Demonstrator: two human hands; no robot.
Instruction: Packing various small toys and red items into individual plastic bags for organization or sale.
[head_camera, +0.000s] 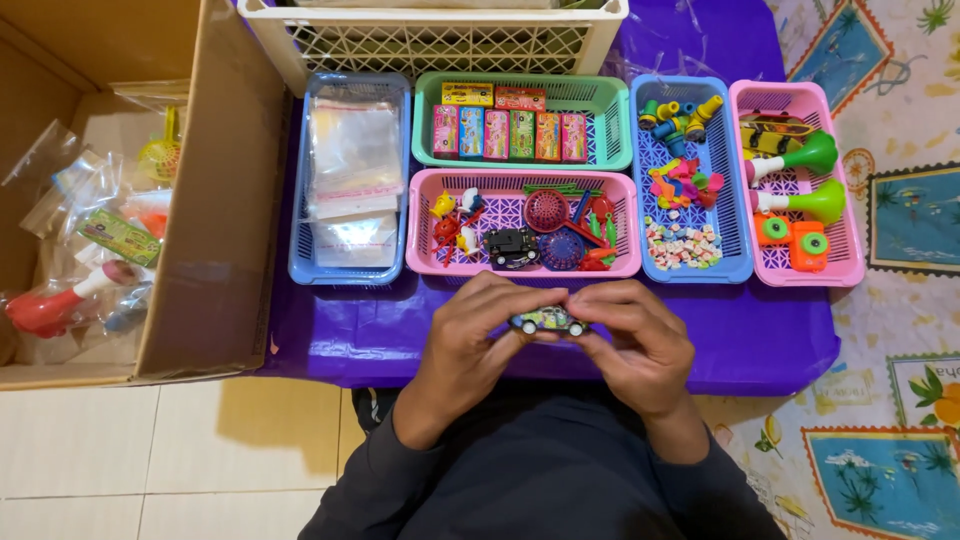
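Both hands meet over the purple cloth (380, 335): left hand (480, 335) and right hand (635, 345) pinch the small toy car (548, 321) end to end, fingers closed snugly, just before the pink basket (425, 262).

small multicoloured toy car (549, 321), level, sideways, held above purple cloth (350, 335)

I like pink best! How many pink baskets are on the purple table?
2. One pink basket sits in the middle, just beyond the hands, full of small toys. The other pink basket is at the far right, holding green horns. None looks hidden.
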